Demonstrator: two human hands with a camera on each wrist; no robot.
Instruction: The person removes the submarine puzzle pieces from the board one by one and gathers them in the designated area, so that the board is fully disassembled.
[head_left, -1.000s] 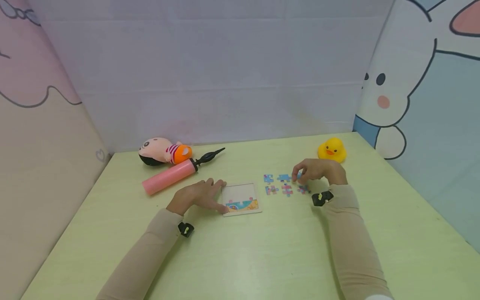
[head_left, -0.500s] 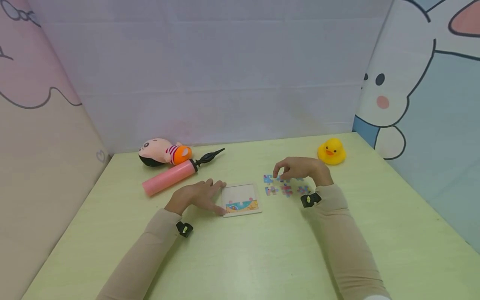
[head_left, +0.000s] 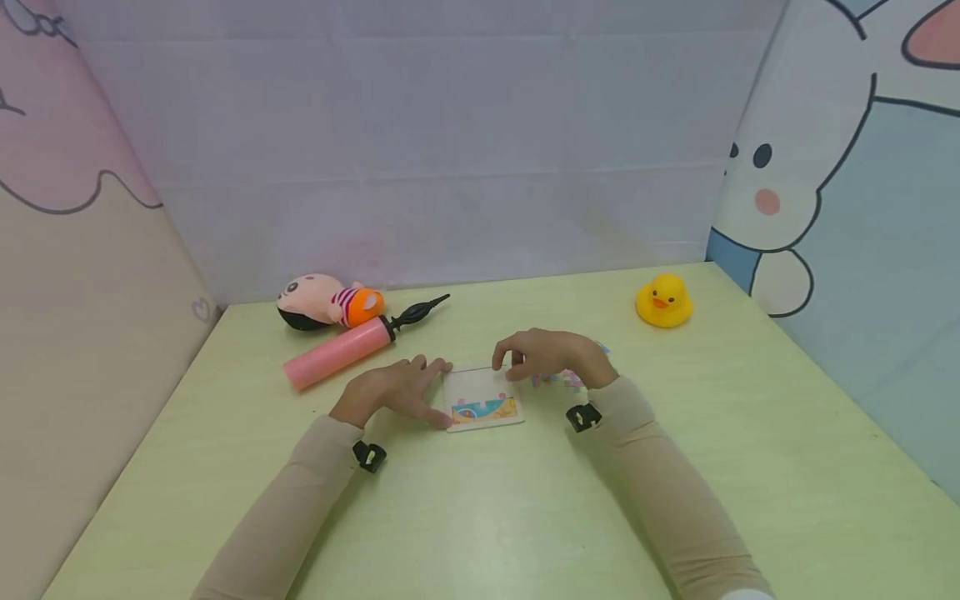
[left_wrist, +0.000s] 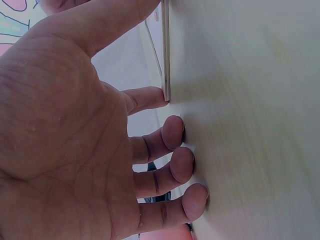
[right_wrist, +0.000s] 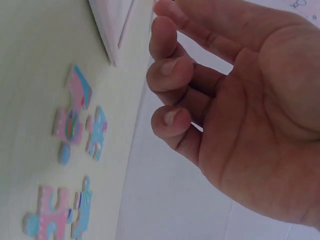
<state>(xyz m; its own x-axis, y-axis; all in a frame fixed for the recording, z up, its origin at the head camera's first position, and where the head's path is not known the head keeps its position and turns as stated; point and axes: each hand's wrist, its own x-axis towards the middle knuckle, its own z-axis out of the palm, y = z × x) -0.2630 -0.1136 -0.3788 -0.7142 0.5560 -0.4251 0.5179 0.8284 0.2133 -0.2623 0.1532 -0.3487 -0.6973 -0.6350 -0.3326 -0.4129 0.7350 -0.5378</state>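
In the head view my left hand point(head_left: 393, 392) lies at the left side of a shallow puzzle tray point(head_left: 474, 382), thumb at its near corner and index finger at its far corner. The left wrist view shows a fingertip against the tray's thin edge point(left_wrist: 167, 60); the other fingers are spread along the table. A joined strip of puzzle point(head_left: 483, 412) fills the tray's near side. Above the far right corner hovers my right hand point(head_left: 543, 354), fingers loosely bent, nothing seen between them. Loose jigsaw pieces point(right_wrist: 52, 212) lie below it, partly hidden by it in the head view.
A pink hand pump point(head_left: 341, 357) with a black nozzle lies behind the left hand, beside a soft doll point(head_left: 322, 304). At the back right sits a yellow rubber duck point(head_left: 664, 302). A white curtain point(head_left: 465, 150) hangs behind the table.
My right hand has travelled left, from over the right-hand loose pieces, across the others, to the tray's far right corner. The left hand and tray have stayed in place.
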